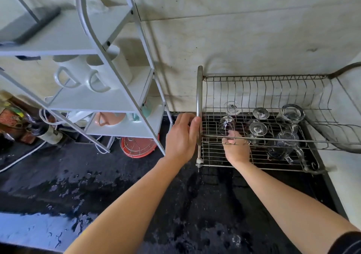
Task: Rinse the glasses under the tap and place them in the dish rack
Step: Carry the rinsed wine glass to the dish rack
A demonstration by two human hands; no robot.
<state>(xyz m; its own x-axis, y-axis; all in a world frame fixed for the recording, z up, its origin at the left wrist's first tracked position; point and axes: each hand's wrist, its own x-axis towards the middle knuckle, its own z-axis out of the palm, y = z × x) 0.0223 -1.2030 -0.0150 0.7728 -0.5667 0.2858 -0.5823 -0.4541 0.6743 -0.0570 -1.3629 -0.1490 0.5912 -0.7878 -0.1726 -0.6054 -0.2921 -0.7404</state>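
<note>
A wire dish rack point(254, 164) stands at the right on the wet black surface. Several clear glasses sit upside down in it, among them stemmed glasses point(258, 128) and a handled glass jug point(283, 146). My right hand point(237, 148) reaches into the rack's left part. Its fingers are closed on the rim of an upturned stemmed glass point(226, 125). My left hand point(182, 136) is at the rack's left end, curled around a steel tap pipe point(199, 97) with my thumb on it. The pipe's nozzle point(198, 162) points down at the near end, and water drips from it.
A white metal shelf unit point(109, 101) stands at the left with white mugs point(101, 74), a pink cup and a red strainer point(137, 146) beneath. Bottles and a white cable lie at the far left. A tiled wall is behind, and a pale counter point(347, 175) is to the right.
</note>
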